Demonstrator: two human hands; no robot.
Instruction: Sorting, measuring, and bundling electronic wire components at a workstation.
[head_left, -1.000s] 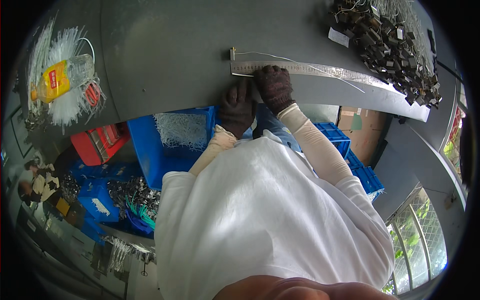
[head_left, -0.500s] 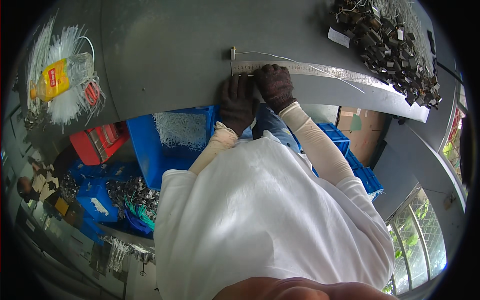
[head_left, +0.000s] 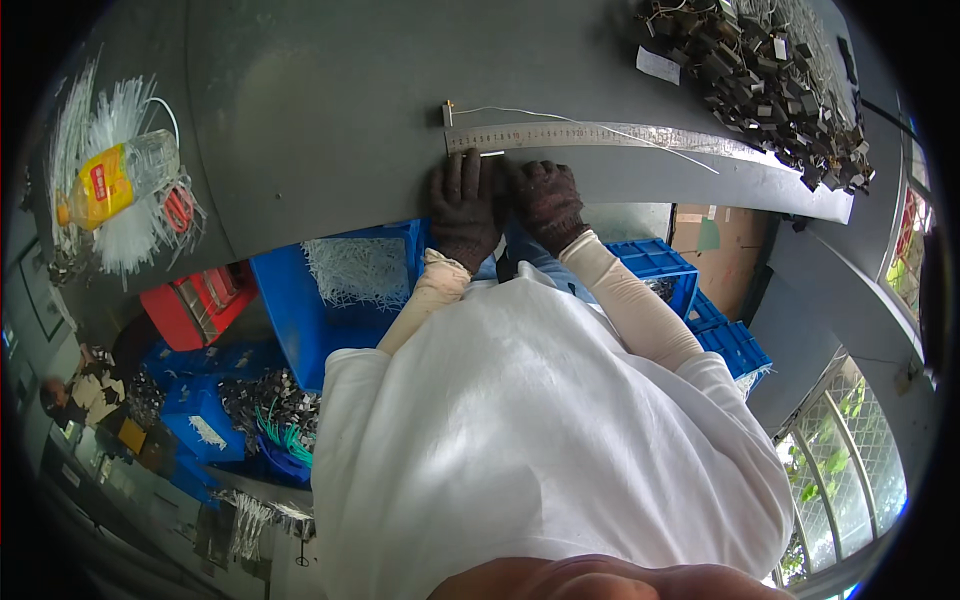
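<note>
Both my hands wear dark brown work gloves at the near edge of the grey table. My left hand [head_left: 466, 208] lies with fingers stretched forward, their tips touching the left end of a long steel ruler [head_left: 570, 135]. My right hand [head_left: 546, 203] is beside it, below the ruler, with fingers curled; what they hold, if anything, is hidden. A short white strip [head_left: 491, 154] shows between the hands. Beyond the ruler's left end stands a small metal block [head_left: 448, 114], its thin white wire [head_left: 540, 112] running right and crossing the ruler.
A pile of dark metal blocks with wires [head_left: 770, 90] and a paper slip [head_left: 658, 66] lie at far right. At left, a yellow-labelled bottle [head_left: 125, 178] rests on clear plastic strips [head_left: 120, 245]. Below are blue crates [head_left: 290, 300] and a red bin [head_left: 200, 308].
My right hand has come off the ruler, back toward the table edge. My left hand remains at the ruler's left end. The view has shifted slightly.
</note>
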